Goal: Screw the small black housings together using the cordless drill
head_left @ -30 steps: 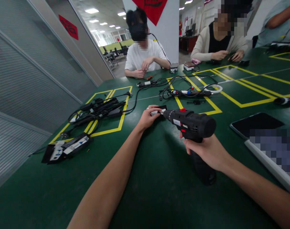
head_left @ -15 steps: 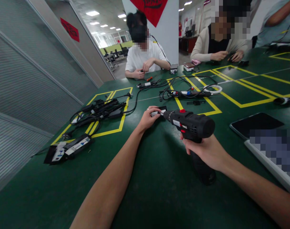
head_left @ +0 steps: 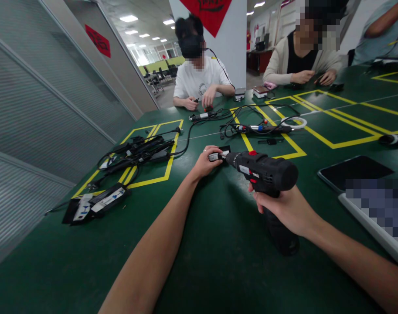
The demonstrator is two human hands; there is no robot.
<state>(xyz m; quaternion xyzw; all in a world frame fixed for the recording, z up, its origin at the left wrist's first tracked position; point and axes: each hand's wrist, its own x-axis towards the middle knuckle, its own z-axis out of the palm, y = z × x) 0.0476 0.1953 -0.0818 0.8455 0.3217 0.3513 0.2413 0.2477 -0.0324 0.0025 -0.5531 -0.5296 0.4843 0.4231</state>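
My right hand (head_left: 287, 208) is wrapped round the grip of a black cordless drill (head_left: 267, 169) with red buttons. The drill points left and away from me, its bit meeting a small black piece with a white label (head_left: 215, 156). My left hand (head_left: 204, 164) is closed on that piece at the table surface, fingers over its left side. Part of the piece is hidden behind the fingers and the drill's nose; exactly where the bit touches cannot be made out.
Left lie bundled black cables (head_left: 143, 150) and black pieces with white labels (head_left: 109, 199). Beyond my hands are a corded electric screwdriver (head_left: 262, 129) and a white ring (head_left: 298, 122). A phone (head_left: 354, 171) and a pale-edged device (head_left: 375, 226) lie right. Co-workers sit across the green table (head_left: 199, 261).
My hands, the drill and the labelled piece keep nearly the same pose; the view shifts slightly. Across the table, the white-shirted person's hand has moved down to a small orange thing.
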